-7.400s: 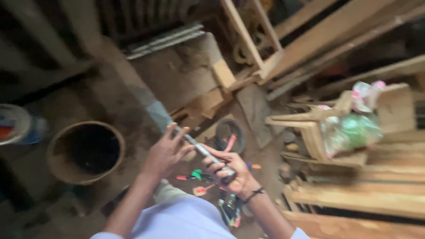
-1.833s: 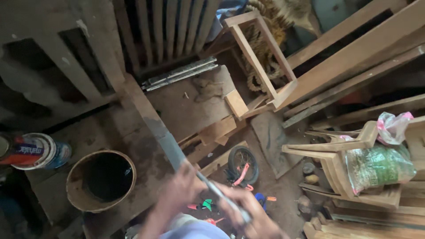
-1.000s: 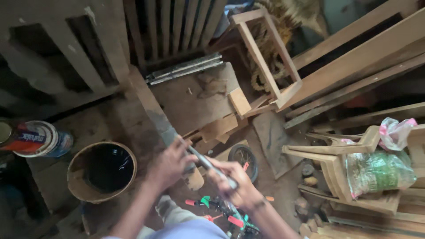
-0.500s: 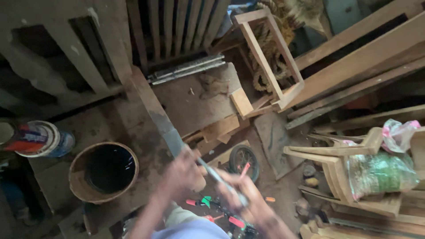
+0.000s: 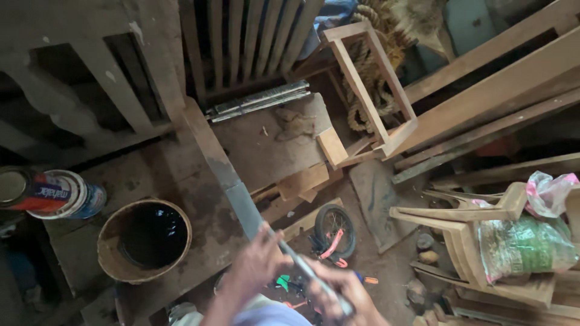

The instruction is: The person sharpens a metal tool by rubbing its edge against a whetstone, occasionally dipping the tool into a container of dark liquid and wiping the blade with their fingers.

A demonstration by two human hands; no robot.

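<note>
Both hands blurred and cut off at the near edge; forearms barely in view. Left hand (image 5: 258, 265) and right hand (image 5: 336, 294) are both closed around a long flat grey metal blade (image 5: 241, 208), dull, running from near centre diagonally to far left over a worn plank (image 5: 202, 136). Round tub of dark liquid (image 5: 145, 241) just left; paint can (image 5: 57, 194) far left. Small wheel (image 5: 336, 229) right of the blade, floor cluttered.

Bare forearms, pale lilac garment below
</note>
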